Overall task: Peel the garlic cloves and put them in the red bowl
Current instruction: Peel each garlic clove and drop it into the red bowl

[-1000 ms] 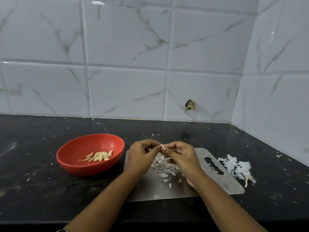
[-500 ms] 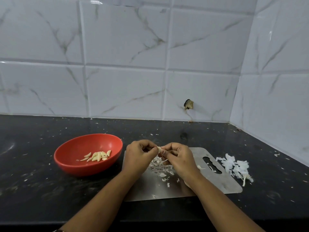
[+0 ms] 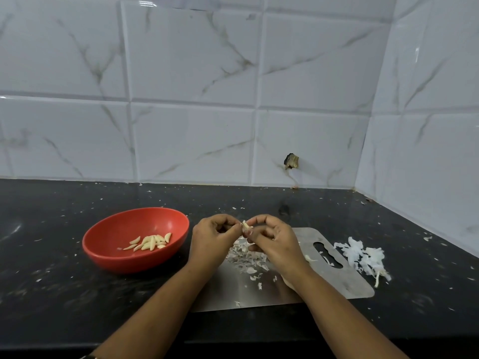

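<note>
A small garlic clove (image 3: 245,226) with papery skin on it is pinched between the fingertips of my left hand (image 3: 213,237) and my right hand (image 3: 273,239). Both hands hover over the steel cutting board (image 3: 344,281). Left of the hands stands the red bowl (image 3: 103,244), with several peeled cloves (image 3: 150,242) lying in its bottom. Bits of peel (image 3: 246,257) are strewn on the board under my hands. Another pale clove (image 3: 309,258) lies on the board by my right wrist.
A heap of white garlic skins (image 3: 363,257) lies on the black counter (image 3: 51,294) just right of the board. White tiled walls close the counter at the back and on the right. The counter's front edge runs below my forearms.
My hands have stayed together on the clove, working at its skin. The camera has shifted a little; the bowl and board have not moved.
</note>
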`<state>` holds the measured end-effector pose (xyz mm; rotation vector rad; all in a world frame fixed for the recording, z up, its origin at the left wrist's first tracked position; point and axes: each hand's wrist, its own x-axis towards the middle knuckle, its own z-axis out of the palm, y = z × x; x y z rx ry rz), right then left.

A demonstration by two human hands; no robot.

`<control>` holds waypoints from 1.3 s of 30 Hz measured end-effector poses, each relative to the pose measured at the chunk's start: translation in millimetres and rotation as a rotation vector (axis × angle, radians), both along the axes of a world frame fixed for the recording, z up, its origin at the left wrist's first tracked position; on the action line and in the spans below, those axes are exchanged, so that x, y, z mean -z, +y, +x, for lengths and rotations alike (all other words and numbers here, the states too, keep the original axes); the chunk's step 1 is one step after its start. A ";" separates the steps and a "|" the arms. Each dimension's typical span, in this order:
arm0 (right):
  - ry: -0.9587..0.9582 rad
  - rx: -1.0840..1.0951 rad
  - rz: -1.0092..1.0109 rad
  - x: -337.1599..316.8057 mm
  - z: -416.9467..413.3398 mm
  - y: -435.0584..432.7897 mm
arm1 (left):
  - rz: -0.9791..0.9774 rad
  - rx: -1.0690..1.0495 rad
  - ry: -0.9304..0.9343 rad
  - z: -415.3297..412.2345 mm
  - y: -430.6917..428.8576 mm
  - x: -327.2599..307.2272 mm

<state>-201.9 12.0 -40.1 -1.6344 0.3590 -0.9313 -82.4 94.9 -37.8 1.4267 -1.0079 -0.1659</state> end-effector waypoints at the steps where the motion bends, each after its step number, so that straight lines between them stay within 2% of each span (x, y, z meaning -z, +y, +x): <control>1: 0.010 0.009 -0.007 0.4 0.2 -0.3 | -0.002 0.001 0.002 0.1 -0.1 0.0; 9: 0.001 0.103 0.003 0.6 -0.6 -3.3 | 0.036 -0.107 -0.021 5.8 -4.4 4.3; 13: 0.010 0.099 0.013 0.3 -0.3 -3.9 | 0.142 -0.196 -0.256 5.3 -5.4 7.2; 16: 0.033 0.120 -0.016 1.4 0.1 -4.1 | 0.178 -0.192 -0.332 4.7 -4.1 8.3; 20: 0.072 0.175 -0.081 2.0 -0.6 -5.5 | 0.115 -0.150 -0.395 4.6 -4.4 11.7; 30: 0.142 0.197 -0.182 2.8 -0.7 -5.5 | 0.077 -0.073 -0.460 8.1 -6.4 13.9; 34: 0.099 0.140 -0.068 -1.4 -2.7 -4.6 | 0.028 -0.041 -0.358 8.6 -6.9 12.0; 36: 0.059 0.062 0.062 -5.5 -4.2 -3.5 | 0.007 0.050 -0.194 6.4 -5.4 8.1; 39: 0.053 0.016 0.156 -9.7 -7.3 -2.2 | -0.018 0.231 0.142 -0.3 -1.7 0.2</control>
